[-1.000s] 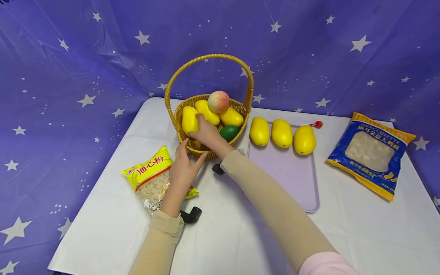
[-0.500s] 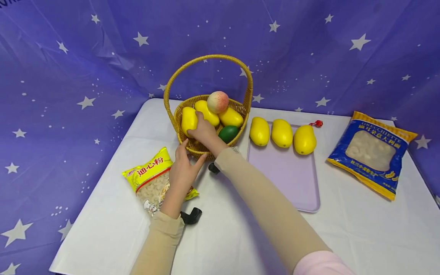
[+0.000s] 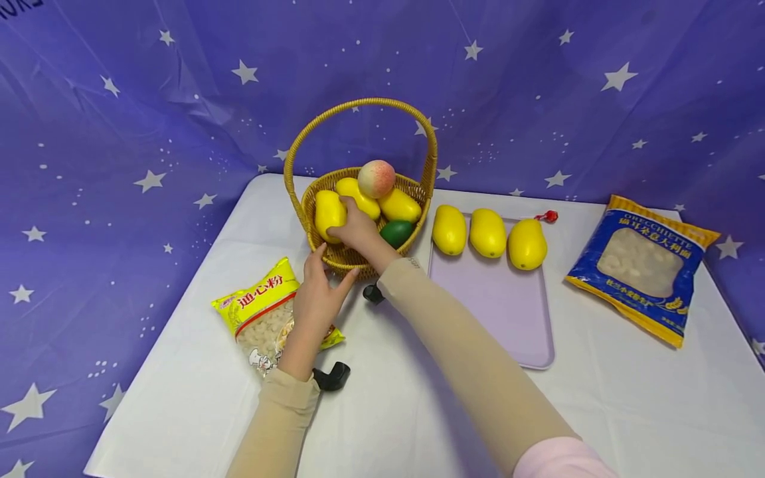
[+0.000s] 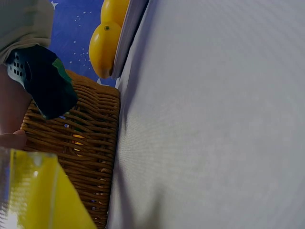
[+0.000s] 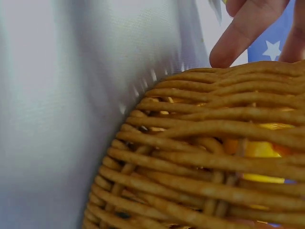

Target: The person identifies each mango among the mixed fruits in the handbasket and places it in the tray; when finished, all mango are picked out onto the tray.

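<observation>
In the head view, a wicker basket (image 3: 356,271) with a tall hoop handle holds fruit. My right hand (image 3: 360,229) reaches inside from the right, its thumb and fingers gripping a yellow mango (image 3: 328,211) at the basket's left side. Two more yellow mangoes, one of them a mango (image 3: 402,206) at the right, lie behind the hand. A pink-and-white peach (image 3: 376,178) rests on top of them, and a smooth green fruit (image 3: 396,234) lies by the near right wall. My left hand (image 3: 317,292) has its thumb and fingers spread, fingertips touching the near rim.
A yellow bag of macaroni (image 3: 263,299) lies partly under my left forearm. Right of the basket, a lilac tray (image 3: 508,318) bears three mangoes (image 3: 488,233) along its far side. A small red item (image 3: 550,216) and a blue orecchiette bag (image 3: 642,265) lie farther right.
The head view shifts slightly. My right hand keeps its grip on the mango, which sits a touch lower in the basket; the left hand stays at the rim.
</observation>
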Tool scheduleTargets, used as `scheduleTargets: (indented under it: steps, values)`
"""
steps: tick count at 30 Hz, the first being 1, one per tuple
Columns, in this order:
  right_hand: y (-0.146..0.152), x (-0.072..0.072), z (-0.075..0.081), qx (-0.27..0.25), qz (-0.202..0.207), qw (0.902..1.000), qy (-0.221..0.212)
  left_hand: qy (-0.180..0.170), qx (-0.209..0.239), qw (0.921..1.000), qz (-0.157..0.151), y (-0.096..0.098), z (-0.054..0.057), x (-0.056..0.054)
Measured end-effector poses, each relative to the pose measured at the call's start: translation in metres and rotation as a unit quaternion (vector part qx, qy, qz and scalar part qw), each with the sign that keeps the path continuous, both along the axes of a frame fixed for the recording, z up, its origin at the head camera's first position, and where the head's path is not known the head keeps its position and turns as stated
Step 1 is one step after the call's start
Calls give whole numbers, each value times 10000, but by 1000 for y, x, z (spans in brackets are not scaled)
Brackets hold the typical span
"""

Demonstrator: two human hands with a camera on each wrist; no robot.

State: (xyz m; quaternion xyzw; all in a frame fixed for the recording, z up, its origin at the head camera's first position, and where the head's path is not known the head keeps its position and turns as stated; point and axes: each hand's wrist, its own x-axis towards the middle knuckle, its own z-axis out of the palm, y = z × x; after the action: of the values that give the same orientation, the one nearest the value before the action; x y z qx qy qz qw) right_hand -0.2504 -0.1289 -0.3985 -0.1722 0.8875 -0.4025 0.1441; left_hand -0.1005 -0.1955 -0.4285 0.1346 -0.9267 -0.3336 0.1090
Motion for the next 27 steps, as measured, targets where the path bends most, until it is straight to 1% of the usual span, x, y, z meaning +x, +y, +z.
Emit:
scheduleTargets:
  steps: [4, 8, 13, 18, 20, 23, 27]
  values:
    - [5, 1, 1, -31, 23, 10000, -35, -24, 3, 10000, -23, 1, 1, 0]
    - [11, 4, 7, -119, 110, 9998, -88, 18, 17, 10000, -24, 2, 2, 0]
    - [23, 6, 13, -635, 168, 9970, -417, -33, 8, 10000, 13, 2, 2, 0]
    - [34, 7, 16, -1013, 58, 9922, -721, -75, 35, 10000, -10, 1, 2, 0]
    - [39, 7, 17, -1222, 4, 9889, -845, -70, 24, 10000, -17, 1, 2, 0]
    - [46, 9, 20, -1475, -17, 9847, -932, -55, 15, 10000, -18, 1, 1, -1]
    - [57, 13, 25, -1719, 61, 9806, -945, -66, 42, 10000, -16, 1, 2, -1]
